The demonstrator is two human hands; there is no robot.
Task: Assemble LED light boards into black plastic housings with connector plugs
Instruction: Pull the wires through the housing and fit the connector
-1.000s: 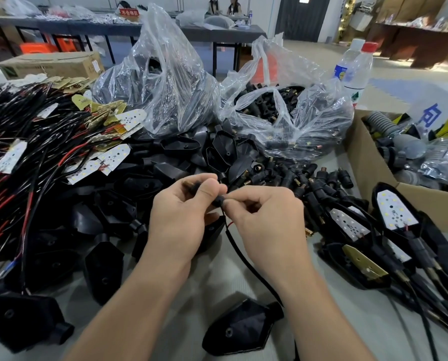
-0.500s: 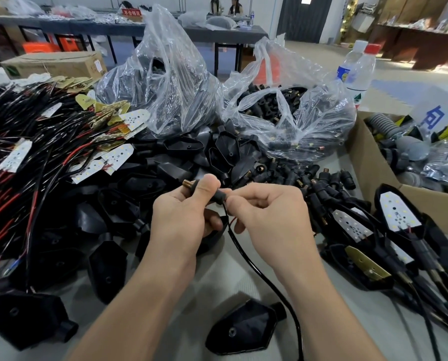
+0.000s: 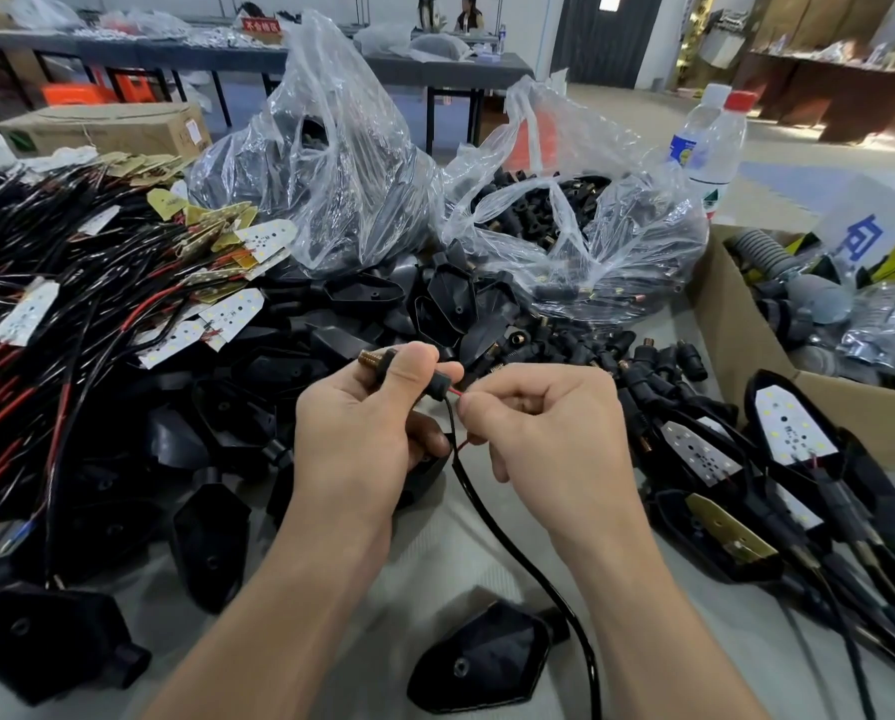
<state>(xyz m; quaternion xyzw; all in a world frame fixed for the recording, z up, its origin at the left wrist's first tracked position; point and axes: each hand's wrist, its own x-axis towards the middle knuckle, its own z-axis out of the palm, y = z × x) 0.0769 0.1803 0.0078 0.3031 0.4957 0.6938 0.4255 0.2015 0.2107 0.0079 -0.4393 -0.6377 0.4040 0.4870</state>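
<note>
My left hand (image 3: pixel 362 428) grips a black connector plug (image 3: pixel 442 385) with a brass threaded tip (image 3: pixel 370 356) sticking out to the left. Under that hand lies a black housing, mostly hidden. My right hand (image 3: pixel 549 423) pinches thin red wires (image 3: pixel 458 393) that come out of the plug's right end. A black cable (image 3: pixel 528 569) runs from the hands down toward me. Loose black housings (image 3: pixel 481 662) lie on the table in front and to the left. Wired LED boards (image 3: pixel 237 314) are heaped at the left.
Two clear plastic bags stand behind the hands, one of housings (image 3: pixel 331 163), one of plugs (image 3: pixel 580 226). Finished assemblies (image 3: pixel 793 428) lie at the right beside a cardboard box (image 3: pixel 736 324). Two bottles (image 3: pixel 710 142) stand behind it. People sit at a far table.
The right hand has drawn back to the right, exposing red wires between the plug and its fingers. The plug's brass tip now shows past my left thumb.
</note>
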